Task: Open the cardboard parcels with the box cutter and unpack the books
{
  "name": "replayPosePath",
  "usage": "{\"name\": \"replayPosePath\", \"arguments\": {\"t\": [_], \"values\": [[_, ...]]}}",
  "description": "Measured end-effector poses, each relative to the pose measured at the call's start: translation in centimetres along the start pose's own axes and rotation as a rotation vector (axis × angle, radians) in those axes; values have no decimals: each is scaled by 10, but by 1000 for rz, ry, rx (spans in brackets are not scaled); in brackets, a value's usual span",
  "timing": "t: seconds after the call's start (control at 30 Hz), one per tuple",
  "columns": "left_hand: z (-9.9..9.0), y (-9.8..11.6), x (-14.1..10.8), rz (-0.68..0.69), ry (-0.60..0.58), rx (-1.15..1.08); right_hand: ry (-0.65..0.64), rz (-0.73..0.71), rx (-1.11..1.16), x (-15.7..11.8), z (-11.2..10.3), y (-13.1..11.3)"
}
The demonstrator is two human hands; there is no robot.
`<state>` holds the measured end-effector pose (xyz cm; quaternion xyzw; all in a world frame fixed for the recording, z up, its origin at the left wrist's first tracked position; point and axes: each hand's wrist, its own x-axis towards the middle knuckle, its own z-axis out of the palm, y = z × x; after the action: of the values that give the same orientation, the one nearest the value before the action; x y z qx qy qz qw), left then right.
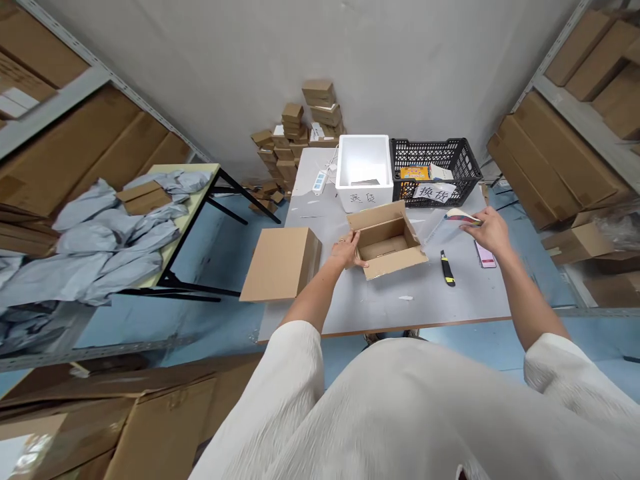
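Observation:
An open cardboard box (384,248) with its flaps spread stands on the grey table (370,303). My left hand (345,251) grips the box's left edge, thumb and fingers around the flap. At the right, my right hand (487,230) pinches a thin item with a coloured edge (463,216); clear plastic (437,229) hangs beside it. A black and yellow utility knife (447,269) lies right of the box. Near my right hand a pink and white phone-like item (485,255) rests on the table.
Behind the box stand a white foam bin (367,197) and a black crate (463,180) holding packets. A closed carton (280,263) sits at the table's left, a power strip (320,181) at the back. Grey parcels (117,233) cover another table; cartons (565,153) fill shelves.

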<state>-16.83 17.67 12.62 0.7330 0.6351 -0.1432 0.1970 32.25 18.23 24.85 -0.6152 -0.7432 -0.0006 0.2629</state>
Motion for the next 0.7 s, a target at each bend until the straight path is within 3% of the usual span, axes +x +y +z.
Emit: {"name": "replayPosePath", "arguments": {"t": [0.2, 0.5, 0.7], "values": [[-8, 3, 20, -78, 99, -60, -132, -8, -29, -22, 19, -5], [-15, 21, 40, -101, 252, -88, -471, -82, -116, -55, 98, -78], [-7, 26, 41, -119, 291, -130, -666, -208, -82, -72, 121, -109]]}}
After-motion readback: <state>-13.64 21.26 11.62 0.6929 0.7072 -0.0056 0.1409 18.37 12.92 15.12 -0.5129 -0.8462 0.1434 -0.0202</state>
